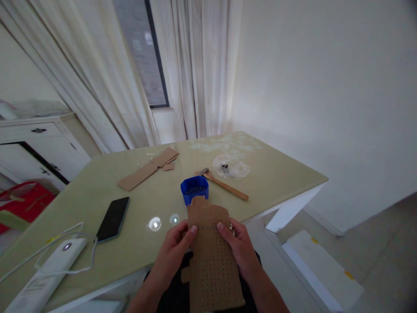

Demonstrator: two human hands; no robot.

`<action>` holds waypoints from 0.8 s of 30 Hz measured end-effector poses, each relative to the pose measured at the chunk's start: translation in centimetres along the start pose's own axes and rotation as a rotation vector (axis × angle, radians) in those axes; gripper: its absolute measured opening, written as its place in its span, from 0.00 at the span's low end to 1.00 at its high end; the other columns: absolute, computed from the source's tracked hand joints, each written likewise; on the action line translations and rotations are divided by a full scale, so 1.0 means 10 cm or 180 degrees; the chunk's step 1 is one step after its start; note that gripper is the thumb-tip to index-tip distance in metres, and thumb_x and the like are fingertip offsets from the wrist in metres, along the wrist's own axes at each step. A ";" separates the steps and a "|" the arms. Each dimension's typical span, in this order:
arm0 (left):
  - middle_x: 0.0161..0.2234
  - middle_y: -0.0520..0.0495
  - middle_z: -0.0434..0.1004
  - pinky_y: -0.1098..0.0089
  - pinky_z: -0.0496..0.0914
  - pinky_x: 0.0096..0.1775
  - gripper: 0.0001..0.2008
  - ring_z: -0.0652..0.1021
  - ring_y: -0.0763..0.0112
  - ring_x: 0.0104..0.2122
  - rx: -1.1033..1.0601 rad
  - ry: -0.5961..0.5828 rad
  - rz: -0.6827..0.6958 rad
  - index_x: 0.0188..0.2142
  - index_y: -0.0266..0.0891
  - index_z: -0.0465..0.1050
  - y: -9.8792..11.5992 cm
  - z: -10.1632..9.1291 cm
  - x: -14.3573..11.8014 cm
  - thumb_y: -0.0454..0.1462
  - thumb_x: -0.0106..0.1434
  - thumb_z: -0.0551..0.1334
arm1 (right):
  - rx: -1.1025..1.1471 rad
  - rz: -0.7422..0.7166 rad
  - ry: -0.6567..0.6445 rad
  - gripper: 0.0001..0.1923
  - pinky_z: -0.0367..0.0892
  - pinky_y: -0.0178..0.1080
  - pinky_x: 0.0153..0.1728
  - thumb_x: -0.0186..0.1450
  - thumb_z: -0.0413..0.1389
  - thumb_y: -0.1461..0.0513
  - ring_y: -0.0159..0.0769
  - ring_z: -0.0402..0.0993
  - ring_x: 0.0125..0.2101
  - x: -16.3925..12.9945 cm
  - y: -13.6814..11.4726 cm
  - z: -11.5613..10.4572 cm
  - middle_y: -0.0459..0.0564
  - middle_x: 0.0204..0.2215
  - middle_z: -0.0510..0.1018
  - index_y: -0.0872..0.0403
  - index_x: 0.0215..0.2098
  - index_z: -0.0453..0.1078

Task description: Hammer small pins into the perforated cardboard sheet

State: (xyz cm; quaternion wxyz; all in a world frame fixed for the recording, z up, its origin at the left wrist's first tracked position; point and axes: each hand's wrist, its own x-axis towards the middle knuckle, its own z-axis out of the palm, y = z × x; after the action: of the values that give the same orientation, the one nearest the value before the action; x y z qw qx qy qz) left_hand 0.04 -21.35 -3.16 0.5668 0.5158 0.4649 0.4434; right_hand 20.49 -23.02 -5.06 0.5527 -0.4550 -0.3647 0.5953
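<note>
A long piece of brown cardboard (215, 261), dotted with rows of small holes or marks, is held between my two hands at the near edge of the table. My left hand (177, 243) grips its left side, thumb on top. On the opposite side my right hand (239, 243) pinches the edge, thumb also on the upper face. The far end of the cardboard is torn and uneven, and it partly covers a blue plastic container (194, 184) with a perforated-looking bottom. Just behind that container lies a hammer (226, 187) with a wooden handle.
A clear plastic bag (239, 168) with small dark pieces lies beyond the hammer. Cardboard strips (150, 169) rest at the back left. A phone (113, 218) and a white power strip (54, 271) with a cable are on the table's left. A white box-like piece (322, 265) stands at lower right.
</note>
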 end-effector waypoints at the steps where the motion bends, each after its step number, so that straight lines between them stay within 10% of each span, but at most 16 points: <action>1: 0.42 0.43 0.88 0.63 0.80 0.44 0.27 0.84 0.56 0.40 -0.0033 -0.0018 -0.0025 0.41 0.40 0.86 -0.01 -0.02 -0.01 0.61 0.60 0.72 | 0.0015 0.0038 0.0026 0.30 0.77 0.47 0.44 0.58 0.74 0.40 0.52 0.83 0.44 -0.01 0.01 0.00 0.54 0.41 0.88 0.53 0.47 0.84; 7: 0.40 0.43 0.88 0.63 0.81 0.43 0.26 0.85 0.55 0.40 -0.0077 -0.0216 -0.0075 0.45 0.41 0.87 -0.08 -0.08 -0.04 0.59 0.61 0.73 | 0.0318 0.0279 0.0078 0.29 0.76 0.47 0.46 0.55 0.77 0.44 0.50 0.83 0.43 -0.07 0.09 0.03 0.54 0.40 0.88 0.53 0.46 0.85; 14: 0.46 0.42 0.88 0.59 0.82 0.47 0.32 0.86 0.51 0.47 0.0080 0.0921 -0.0387 0.50 0.43 0.86 -0.35 -0.02 -0.13 0.62 0.57 0.74 | 0.0672 0.0412 0.0095 0.28 0.78 0.49 0.47 0.54 0.78 0.46 0.51 0.85 0.41 -0.11 0.10 0.09 0.54 0.39 0.88 0.54 0.46 0.85; 24: 0.48 0.41 0.88 0.55 0.78 0.57 0.30 0.83 0.47 0.53 0.0588 0.1010 -0.0003 0.40 0.46 0.88 -0.25 -0.29 -0.09 0.66 0.54 0.71 | 0.1262 0.0774 -0.0009 0.29 0.80 0.55 0.47 0.52 0.79 0.47 0.56 0.87 0.41 -0.10 0.04 0.08 0.57 0.39 0.89 0.53 0.46 0.82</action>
State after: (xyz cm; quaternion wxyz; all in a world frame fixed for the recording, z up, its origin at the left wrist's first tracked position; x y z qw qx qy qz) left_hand -2.88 -21.96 -5.71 0.4368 0.4889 0.5875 0.4743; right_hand 19.60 -23.95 -5.02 0.5550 -0.3773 -0.1839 0.7182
